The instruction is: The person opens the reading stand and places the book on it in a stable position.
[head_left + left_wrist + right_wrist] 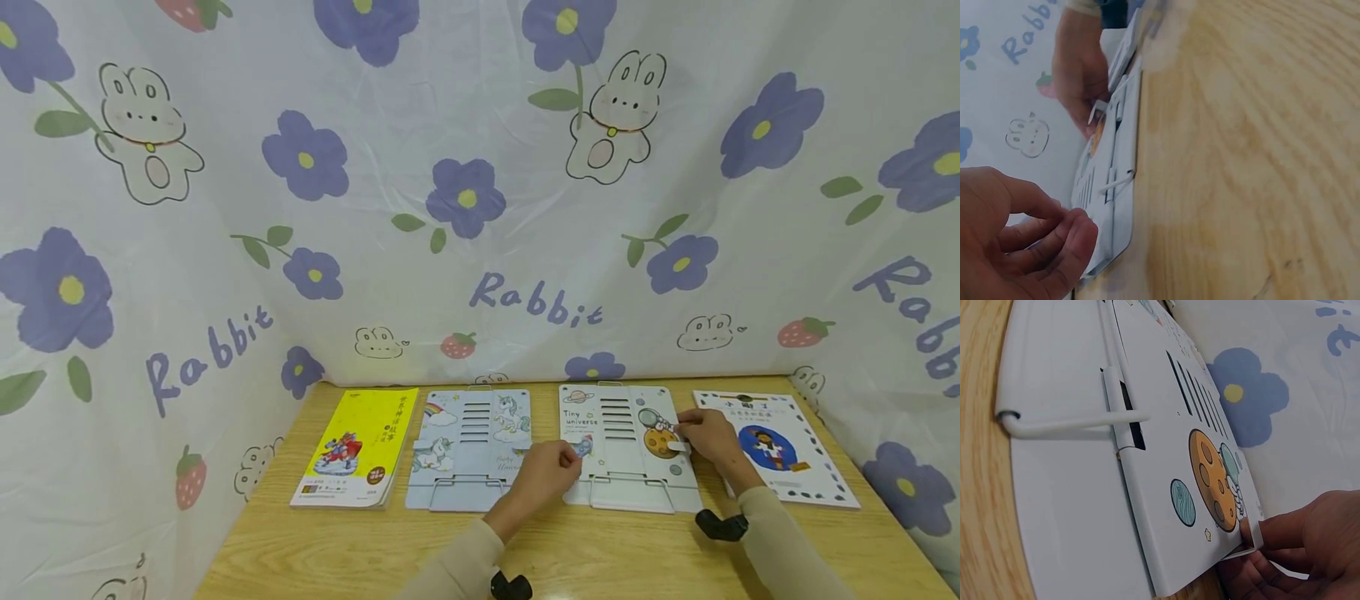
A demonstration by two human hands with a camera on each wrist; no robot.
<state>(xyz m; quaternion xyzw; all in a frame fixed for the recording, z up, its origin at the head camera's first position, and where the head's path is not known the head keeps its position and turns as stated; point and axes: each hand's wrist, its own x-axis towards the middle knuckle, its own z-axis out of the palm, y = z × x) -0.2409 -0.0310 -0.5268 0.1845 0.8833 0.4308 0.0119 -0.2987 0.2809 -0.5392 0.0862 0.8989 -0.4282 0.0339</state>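
A white book stand (618, 454) printed "Tiny universe" with planets and an astronaut lies nearly flat on the table, its wire ledge (632, 493) at the front. At its left edge is my left hand (546, 471), thumb and fingers pinched together beside the rocket print. What lies between those fingertips is mostly hidden. My right hand (708, 437) grips the stand's right edge at the small white page clip (1255, 534), next to the orange planet print (1213, 481). In the left wrist view, the left hand (1029, 240) has its fingers curled in front of the stand.
To the left lies a pale blue unicorn book stand (472, 454), and farther left a yellow book (367, 433). A white book with a blue circle (817, 450) lies partly behind my right forearm. A rabbit-print cloth (465, 275) hangs behind the wooden table (337, 550).
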